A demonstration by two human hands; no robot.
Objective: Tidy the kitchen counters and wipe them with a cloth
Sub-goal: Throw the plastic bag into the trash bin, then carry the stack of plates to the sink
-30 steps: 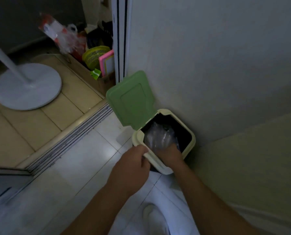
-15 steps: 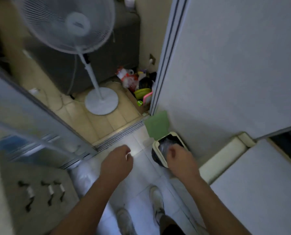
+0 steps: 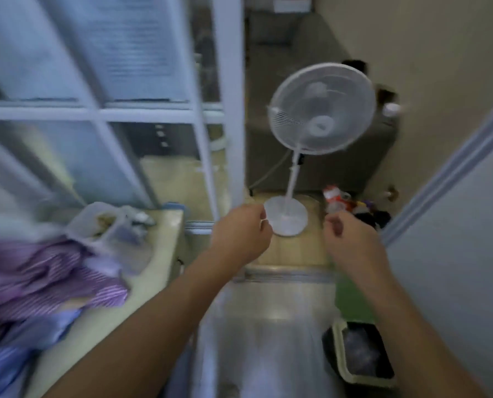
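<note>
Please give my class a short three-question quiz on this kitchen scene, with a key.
1. True or false: the bin's green lid is open.
2. What lies on the counter? A) purple striped fabric B) a kettle C) stacked plates
3. Which hand is nearer the counter?
Key: 1 true; 2 A; 3 left hand.

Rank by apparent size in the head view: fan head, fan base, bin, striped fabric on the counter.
1. Striped fabric: largest, though nearest the camera and cropped.
2. Fan head and bin with its open lid: too close to rank, since an arm hides part of the bin.
3. Fan base: smallest.
</note>
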